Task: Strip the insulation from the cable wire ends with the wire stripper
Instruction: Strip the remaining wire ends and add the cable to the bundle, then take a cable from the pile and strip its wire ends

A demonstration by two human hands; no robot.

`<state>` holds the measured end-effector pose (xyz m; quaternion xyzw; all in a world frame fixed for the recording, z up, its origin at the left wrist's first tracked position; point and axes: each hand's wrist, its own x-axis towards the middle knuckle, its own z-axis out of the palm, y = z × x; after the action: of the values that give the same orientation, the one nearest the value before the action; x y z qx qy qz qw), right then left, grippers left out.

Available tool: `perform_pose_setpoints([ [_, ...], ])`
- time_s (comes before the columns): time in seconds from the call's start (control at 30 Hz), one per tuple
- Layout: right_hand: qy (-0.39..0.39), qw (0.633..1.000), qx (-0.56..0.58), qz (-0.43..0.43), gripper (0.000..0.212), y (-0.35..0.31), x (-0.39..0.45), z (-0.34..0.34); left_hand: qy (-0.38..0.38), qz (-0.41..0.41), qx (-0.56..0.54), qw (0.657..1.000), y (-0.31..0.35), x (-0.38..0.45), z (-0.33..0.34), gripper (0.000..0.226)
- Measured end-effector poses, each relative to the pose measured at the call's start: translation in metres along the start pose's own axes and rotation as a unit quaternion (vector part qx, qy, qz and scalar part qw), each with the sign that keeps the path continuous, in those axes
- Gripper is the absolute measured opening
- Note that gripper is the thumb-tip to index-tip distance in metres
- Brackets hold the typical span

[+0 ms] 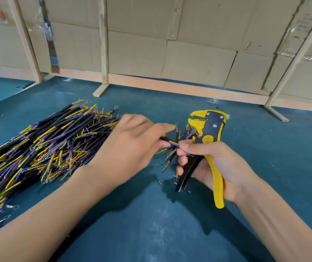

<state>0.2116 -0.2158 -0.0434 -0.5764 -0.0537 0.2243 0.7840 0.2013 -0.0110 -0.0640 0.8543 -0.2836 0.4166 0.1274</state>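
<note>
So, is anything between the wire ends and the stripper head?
Partly. The right hand holding the wire stripper also pinches a wire of the cable gripped by the left hand. The stripper head stands free above, unblocked.

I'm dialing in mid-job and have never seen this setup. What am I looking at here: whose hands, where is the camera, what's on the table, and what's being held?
There is no machine: a person works with bare hands, and the single picture comes from a camera on their head, looking forward and down. The right hand grips a yellow and black wire stripper, head pointing away, and its fingertips also pinch some thin coloured wires. The left hand holds a short black cable whose coloured wire ends fan out towards the stripper. On the blue table, to the left, lies a big pile of cables. Small bits of insulation lie near the hands. Cardboard boxes stand behind.
</note>
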Motion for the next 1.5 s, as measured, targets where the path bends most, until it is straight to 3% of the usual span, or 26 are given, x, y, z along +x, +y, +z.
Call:
perform_pose_setpoints([
  [0.07,0.012,1.0,0.017,-0.023,0.003,-0.003,0.0,-0.001,0.008,-0.049,0.083,0.995,-0.007,0.0,-0.001,0.026],
  [0.13,0.056,0.993,0.065,-0.08,0.001,-0.005,0.002,-0.001,-0.04,-0.143,0.156,0.977,-0.015,-0.003,-0.001,0.032],
  [0.2,0.121,0.978,0.097,-0.14,0.006,-0.009,0.004,-0.006,-0.143,-0.251,0.233,0.929,-0.021,-0.008,-0.005,0.033],
  [0.27,0.2,0.963,0.08,-0.161,0.011,-0.013,0.005,-0.015,-0.234,-0.304,0.297,0.874,-0.024,-0.013,-0.007,0.028],
  [0.37,0.281,0.955,0.036,-0.086,0.005,-0.015,0.008,-0.028,-0.273,-0.303,0.316,0.856,-0.025,-0.014,-0.009,0.023],
  [0.53,0.236,0.97,0.034,0.047,0.012,-0.012,0.01,-0.032,-0.294,-0.305,0.33,0.843,-0.021,-0.01,-0.007,0.027],
  [0.63,0.221,0.973,0.036,0.062,0.009,-0.012,0.008,-0.029,-0.27,-0.294,0.311,0.863,-0.018,-0.006,-0.008,0.032],
  [0.73,0.223,0.973,0.028,0.054,0.007,-0.012,0.006,-0.025,-0.193,-0.266,0.248,0.912,-0.013,0.001,-0.011,0.044],
  [0.8,0.244,0.969,0.043,0.015,0.009,-0.009,0.005,-0.021,-0.133,-0.217,0.198,0.947,-0.008,0.005,-0.012,0.052],
  [0.9,0.234,0.96,0.125,-0.084,0.016,-0.005,0.003,-0.011,-0.084,-0.147,0.164,0.972,0.0,0.007,-0.013,0.065],
  [0.97,0.186,0.962,0.147,-0.134,0.017,-0.006,0.0,-0.003,-0.068,-0.113,0.144,0.981,0.003,0.008,-0.014,0.068],
  [1.03,0.15,0.968,0.12,-0.161,0.004,-0.006,-0.003,0.002,-0.062,-0.086,0.13,0.986,0.004,0.008,-0.014,0.069],
  [1.1,0.138,0.971,0.071,-0.179,0.019,-0.004,-0.006,0.005,-0.064,-0.069,0.118,0.988,0.006,0.008,-0.013,0.07],
  [1.5,0.183,0.957,0.022,-0.222,0.01,0.003,-0.004,0.004,-0.057,-0.044,0.036,0.997,0.008,0.006,-0.011,0.069],
])
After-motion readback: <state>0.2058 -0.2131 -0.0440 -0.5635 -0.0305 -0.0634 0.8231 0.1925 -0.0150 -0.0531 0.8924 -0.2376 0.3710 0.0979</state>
